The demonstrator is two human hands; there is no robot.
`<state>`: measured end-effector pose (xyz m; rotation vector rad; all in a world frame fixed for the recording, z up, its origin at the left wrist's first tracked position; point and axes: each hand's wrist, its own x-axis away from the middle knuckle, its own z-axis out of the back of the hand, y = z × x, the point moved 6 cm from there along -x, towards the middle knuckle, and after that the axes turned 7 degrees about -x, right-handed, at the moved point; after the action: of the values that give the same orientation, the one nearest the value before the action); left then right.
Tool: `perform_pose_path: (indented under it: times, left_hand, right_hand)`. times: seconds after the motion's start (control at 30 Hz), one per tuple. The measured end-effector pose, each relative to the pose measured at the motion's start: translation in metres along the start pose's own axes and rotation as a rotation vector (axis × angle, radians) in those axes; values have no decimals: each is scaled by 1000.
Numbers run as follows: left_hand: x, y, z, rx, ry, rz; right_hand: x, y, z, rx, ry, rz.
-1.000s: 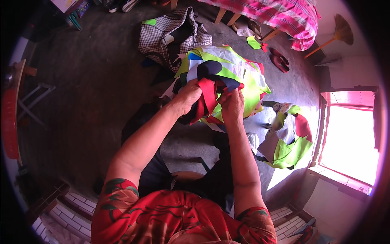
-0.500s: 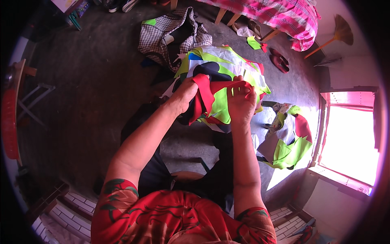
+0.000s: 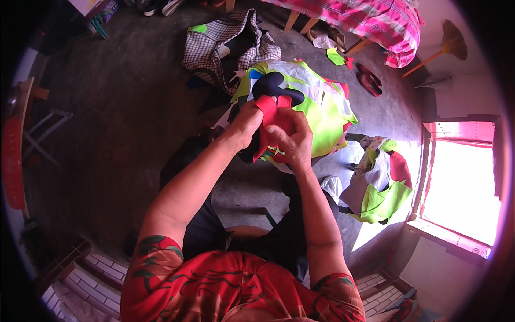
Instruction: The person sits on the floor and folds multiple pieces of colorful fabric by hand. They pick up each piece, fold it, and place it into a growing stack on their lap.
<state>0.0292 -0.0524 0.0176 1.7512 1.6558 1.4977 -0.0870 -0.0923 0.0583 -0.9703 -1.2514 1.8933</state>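
Observation:
A piece of red fabric [image 3: 266, 109] is between my two hands, above a heap of fabric scraps [image 3: 324, 115] in lime green, white, red and black. My left hand [image 3: 248, 124] is closed on the fabric's left part, which hangs down in a strip. Close beside it, my right hand [image 3: 293, 135] is closed on the gathered right part, thumb toward the left hand. A black fabric piece [image 3: 271, 86] with rounded edges lies on the heap just beyond my fingers. Some of the fingertips are hidden by the red fabric.
Beyond the heap a checked bag [image 3: 206, 51] lies open on the floor. Another pile of scraps [image 3: 383, 198] sits at the right, by the bright window [image 3: 464, 190]. Dark red shoes [image 3: 369, 80] and a broom [image 3: 448, 45] are at the far right. A folding stand [image 3: 45, 137] is at left.
My right hand has moved left toward my left hand, bringing its end of the red fabric with it. The stretched strip is now bunched. My left hand has hardly moved.

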Motion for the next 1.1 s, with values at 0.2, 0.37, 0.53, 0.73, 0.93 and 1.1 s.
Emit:
perform_pose_path:
  times: [0.2, 0.37, 0.53, 0.73, 0.93, 1.1]
  left_hand:
    - [5, 3, -2, 25, -166, -143]
    - [3, 6, 2, 13, -173, -112]
    - [7, 16, -7, 163, -307, -122]
    - [2, 9, -3, 301, -249, 6]
    - [-4, 2, 3, 245, -168, -18]
    - [-3, 8, 9, 315, -83, -4]
  right_hand:
    - [3, 26, 0, -171, 78, -211]
    - [2, 23, 3, -484, 96, -301]
    - [2, 27, 9, -480, 120, -341]
    - [1, 16, 6, -54, 71, -72]
    - [3, 9, 6, 18, 94, -19]
    - [-3, 23, 19, -897, 125, -352]
